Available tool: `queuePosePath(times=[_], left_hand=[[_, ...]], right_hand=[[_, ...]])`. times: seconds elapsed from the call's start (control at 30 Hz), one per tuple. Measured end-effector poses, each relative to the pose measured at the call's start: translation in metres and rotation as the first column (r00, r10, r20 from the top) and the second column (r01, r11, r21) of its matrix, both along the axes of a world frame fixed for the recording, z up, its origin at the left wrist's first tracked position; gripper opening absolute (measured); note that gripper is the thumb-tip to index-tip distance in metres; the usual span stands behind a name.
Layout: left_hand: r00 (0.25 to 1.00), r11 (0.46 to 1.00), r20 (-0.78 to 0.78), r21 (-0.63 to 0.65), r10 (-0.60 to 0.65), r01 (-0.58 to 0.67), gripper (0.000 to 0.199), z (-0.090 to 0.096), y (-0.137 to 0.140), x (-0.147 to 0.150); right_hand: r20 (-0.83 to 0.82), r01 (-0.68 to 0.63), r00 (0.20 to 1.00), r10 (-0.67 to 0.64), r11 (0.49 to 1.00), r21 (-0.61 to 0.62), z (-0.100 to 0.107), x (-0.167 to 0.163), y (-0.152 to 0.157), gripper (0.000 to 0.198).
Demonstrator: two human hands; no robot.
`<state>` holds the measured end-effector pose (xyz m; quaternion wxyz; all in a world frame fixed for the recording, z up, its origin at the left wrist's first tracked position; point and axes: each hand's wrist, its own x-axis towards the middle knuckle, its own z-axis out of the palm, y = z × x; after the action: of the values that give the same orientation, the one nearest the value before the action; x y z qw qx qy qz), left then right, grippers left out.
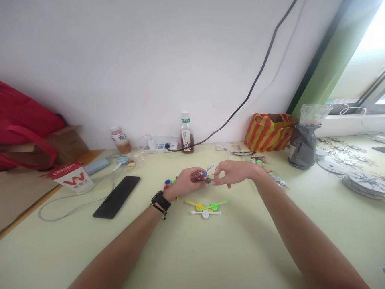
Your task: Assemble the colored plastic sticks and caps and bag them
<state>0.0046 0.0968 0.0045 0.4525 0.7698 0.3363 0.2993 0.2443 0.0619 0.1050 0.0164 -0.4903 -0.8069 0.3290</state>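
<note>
My left hand [188, 181], with a black watch on its wrist, is closed around small plastic arrow spinners [204, 174] in blue and red. A dark round piece [207, 181] shows between the two hands, close to my right fingertips. My right hand [233, 172] bends down from the right with its fingers curled together; what they pinch is too small to make out. Just in front of the hands, a yellow arrow spinner [198, 207], a green one [213, 206] and a white one [205, 214] lie grouped on the table. Blue and red round pieces [167, 184] lie partly hidden behind my left wrist.
A black phone-like slab [116, 197] and a white cable lie left. A drink bottle [187, 134] and a power strip [159, 145] stand by the wall. Plastic packets [278, 180], a striped bag [269, 132], a grey bag [303, 146] and stacked discs [363, 184] are right.
</note>
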Motion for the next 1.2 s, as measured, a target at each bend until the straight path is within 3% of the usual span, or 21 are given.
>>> queuePosePath(times=[0.17,0.4,0.57,0.73,0.9,1.07,1.2], left_hand=[[1.0,1.0,0.006,-0.009,0.016,-0.016,0.043,-0.003,0.004,-0.002],[0.999,0.999,0.021,-0.011,0.05,-0.05,0.042,-0.001,0.008,-0.004],[0.998,0.998,0.039,-0.028,0.056,-0.055,0.039,-0.002,0.009,-0.005],[0.998,0.997,0.049,-0.066,0.046,-0.043,0.042,-0.003,0.007,-0.002],[0.995,0.993,0.086,-0.114,0.044,-0.034,0.045,-0.001,0.005,-0.001],[0.994,0.996,0.085,-0.07,0.065,-0.059,0.042,-0.001,0.007,-0.002],[0.992,0.996,0.104,-0.059,0.077,-0.072,0.039,-0.002,0.011,-0.004]], right_hand=[[0.095,-0.016,0.995,0.018,1.0,-0.015,0.0,-0.001,0.001,0.033],[-0.068,0.035,0.997,-0.038,0.998,-0.05,0.008,0.011,0.0,0.036],[-0.158,-0.013,0.987,0.005,0.999,-0.047,0.014,0.017,0.0,0.048],[-0.091,0.006,0.996,-0.011,0.998,-0.059,0.006,0.009,0.005,0.049],[0.053,-0.067,0.996,0.074,0.99,-0.128,-0.002,0.004,0.009,0.048],[0.028,-0.025,0.999,0.028,0.994,-0.109,-0.007,0.004,0.011,0.048],[-0.089,0.008,0.996,-0.014,0.997,-0.074,-0.006,0.004,0.009,0.047]])
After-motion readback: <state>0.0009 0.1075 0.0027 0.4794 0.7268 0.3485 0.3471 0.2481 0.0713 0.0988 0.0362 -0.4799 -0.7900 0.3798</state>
